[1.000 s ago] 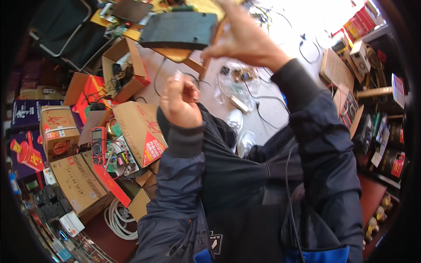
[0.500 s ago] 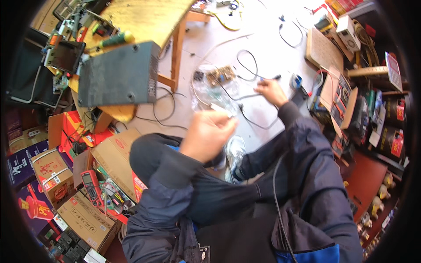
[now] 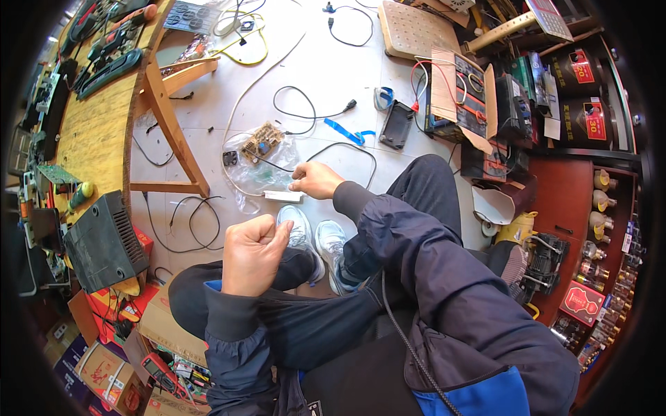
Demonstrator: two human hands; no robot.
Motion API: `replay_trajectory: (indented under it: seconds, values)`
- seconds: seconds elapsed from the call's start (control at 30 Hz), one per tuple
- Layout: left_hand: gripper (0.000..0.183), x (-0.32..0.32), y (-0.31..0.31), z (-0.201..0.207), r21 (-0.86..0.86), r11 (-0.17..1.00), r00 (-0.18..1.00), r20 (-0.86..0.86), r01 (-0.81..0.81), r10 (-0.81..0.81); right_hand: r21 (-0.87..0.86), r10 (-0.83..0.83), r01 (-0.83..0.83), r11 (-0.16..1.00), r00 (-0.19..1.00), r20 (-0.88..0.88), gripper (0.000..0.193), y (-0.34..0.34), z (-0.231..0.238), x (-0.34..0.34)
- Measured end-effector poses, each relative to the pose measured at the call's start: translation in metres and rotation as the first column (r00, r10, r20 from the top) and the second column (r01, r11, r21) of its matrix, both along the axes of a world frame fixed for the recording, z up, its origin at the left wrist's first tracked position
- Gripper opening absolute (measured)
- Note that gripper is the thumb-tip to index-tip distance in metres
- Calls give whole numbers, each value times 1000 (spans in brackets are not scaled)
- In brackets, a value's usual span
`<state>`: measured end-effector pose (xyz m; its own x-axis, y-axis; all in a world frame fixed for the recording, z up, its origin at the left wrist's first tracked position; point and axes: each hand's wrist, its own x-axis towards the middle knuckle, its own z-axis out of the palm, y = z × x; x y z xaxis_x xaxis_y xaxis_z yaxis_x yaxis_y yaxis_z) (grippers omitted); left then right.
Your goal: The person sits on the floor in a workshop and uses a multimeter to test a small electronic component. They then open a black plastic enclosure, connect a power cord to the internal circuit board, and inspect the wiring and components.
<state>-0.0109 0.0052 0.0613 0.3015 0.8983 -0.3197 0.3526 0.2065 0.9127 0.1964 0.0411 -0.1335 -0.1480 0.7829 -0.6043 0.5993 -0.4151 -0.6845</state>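
Note:
My left hand is closed in a fist above my left knee, thumb pressed on the forefinger; whatever it holds, if anything, is hidden. My right hand reaches low over the floor, fingertips pinched together. What they may hold cannot be made out. Just below those fingertips lies a white oblong block. Beside it, a clear plastic bag lies spread under a brown circuit board with parts on it. A black cable passes close to my right hand. Farther off rests a blue strap.
A wooden workbench with tools stands at left, a dark vented case at its near corner. An open black box lies near a carton of wires. My shoes are close below. A red multimeter sits lower left.
My right hand has left the blue strap, which now lies on the floor, and come back toward the white block. My left hand stays closed, now nearer my knee. The whole view has shifted.

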Motion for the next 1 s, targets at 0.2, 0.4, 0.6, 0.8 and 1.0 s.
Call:
replay_trajectory:
  seconds: [0.2, 0.4, 0.6, 0.8, 1.0]
  values:
    - [51, 14, 4, -1, -7, 999, 998, 47, -48, 49, 120, -24, 15, 993, 997, 75, 49, 21, 8, 66]
    - [53, 25, 14, 0, -37, 999, 999, 37, -16, 18, 47, -163, 164, 985, 823, 545, 74, 30, -39, 178]
    - [56, 33, 24, 10, -25, 999, 1000, -5, 29, -29, -199, -172, 375, 905, 752, 636, 82, 15, -97, 215]
    - [52, 35, 35, 15, -51, 995, 995, 40, 89, -87, -122, -143, 271, 955, 778, 612, 67, 10, -115, 177]
    - [45, 31, 28, 4, 73, 997, 998, 44, 33, -36, -167, 69, -78, 983, 996, -61, 42, 65, -6, 99]
